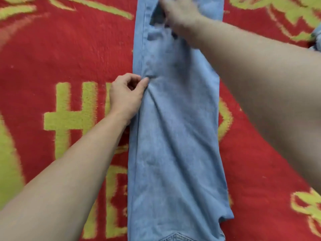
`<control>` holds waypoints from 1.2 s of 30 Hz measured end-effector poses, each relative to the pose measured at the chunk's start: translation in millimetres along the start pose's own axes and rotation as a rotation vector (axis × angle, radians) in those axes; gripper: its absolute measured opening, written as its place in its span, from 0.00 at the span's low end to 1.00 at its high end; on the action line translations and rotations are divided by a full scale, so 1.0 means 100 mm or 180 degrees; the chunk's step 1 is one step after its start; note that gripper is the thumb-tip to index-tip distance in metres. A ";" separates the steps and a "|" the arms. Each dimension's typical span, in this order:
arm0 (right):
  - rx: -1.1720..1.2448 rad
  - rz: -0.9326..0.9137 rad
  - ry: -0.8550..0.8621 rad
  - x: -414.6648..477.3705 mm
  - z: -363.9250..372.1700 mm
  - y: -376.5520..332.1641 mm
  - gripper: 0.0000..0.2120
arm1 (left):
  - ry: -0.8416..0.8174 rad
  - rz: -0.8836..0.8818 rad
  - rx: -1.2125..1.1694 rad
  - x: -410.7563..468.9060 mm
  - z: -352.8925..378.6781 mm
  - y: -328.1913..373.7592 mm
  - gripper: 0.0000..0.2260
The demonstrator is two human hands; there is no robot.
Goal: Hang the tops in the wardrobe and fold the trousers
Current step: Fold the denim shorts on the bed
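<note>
Light blue jeans (pixel 177 136) lie lengthwise on a red blanket, folded leg over leg, running from the bottom edge to the top of the view. My left hand (pixel 126 94) pinches the left seam of the jeans at mid-length, and the cloth wrinkles there. My right hand (pixel 177 13) reaches across to the far part of the jeans. It is blurred and lies on the denim beside a dark torn patch. Whether its fingers grip the cloth I cannot tell.
The red blanket (pixel 52 49) with yellow-green patterns covers the whole surface around the jeans. A bit of another blue denim garment (pixel 317 39) shows at the right edge.
</note>
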State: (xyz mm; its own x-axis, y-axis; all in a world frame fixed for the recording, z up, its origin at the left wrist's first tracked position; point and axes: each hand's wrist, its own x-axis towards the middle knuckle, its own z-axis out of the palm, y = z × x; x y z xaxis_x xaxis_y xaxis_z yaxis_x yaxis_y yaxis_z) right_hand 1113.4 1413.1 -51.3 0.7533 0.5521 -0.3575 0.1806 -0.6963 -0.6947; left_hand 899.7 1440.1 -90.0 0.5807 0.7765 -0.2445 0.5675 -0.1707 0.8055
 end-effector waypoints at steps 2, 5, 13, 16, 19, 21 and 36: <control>-0.0390 -0.0150 -0.0298 0.13 0.22 0.08 0.13 | -0.0194 -0.0145 -0.0201 0.03 -0.01 -0.02 0.08; -0.0346 -0.0101 0.0169 0.15 0.41 0.14 0.28 | -0.0545 -0.0313 -0.0475 0.06 -0.11 -0.02 0.05; -0.0538 0.0036 0.0761 0.21 0.38 -0.06 0.08 | -0.0954 -0.0659 -0.1005 0.11 -0.18 0.05 0.08; -0.1034 -0.0074 0.0874 0.22 0.42 -0.07 0.07 | -0.1031 -0.0646 -0.1058 0.11 -0.20 0.06 0.09; -0.1253 -0.0017 0.1018 0.25 0.41 -0.12 0.15 | -0.1075 -0.0610 -0.1110 0.11 -0.23 0.07 0.09; -0.1227 -0.0173 0.1163 0.22 0.42 -0.19 0.19 | -0.1013 -0.0628 -0.1114 0.11 -0.22 0.08 0.11; -0.0732 -0.1360 0.0848 -0.82 0.23 0.37 0.18 | -0.0865 -0.0641 -0.0853 0.15 -0.16 -0.01 0.11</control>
State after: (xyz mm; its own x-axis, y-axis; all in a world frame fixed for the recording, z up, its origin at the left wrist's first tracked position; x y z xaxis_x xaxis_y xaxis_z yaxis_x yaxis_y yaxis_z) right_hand 1043.5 1353.1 -62.0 0.7112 0.6931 0.1175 0.6163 -0.5343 -0.5785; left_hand 898.3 1461.6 -85.8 0.6268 0.5843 -0.5155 0.5343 0.1593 0.8302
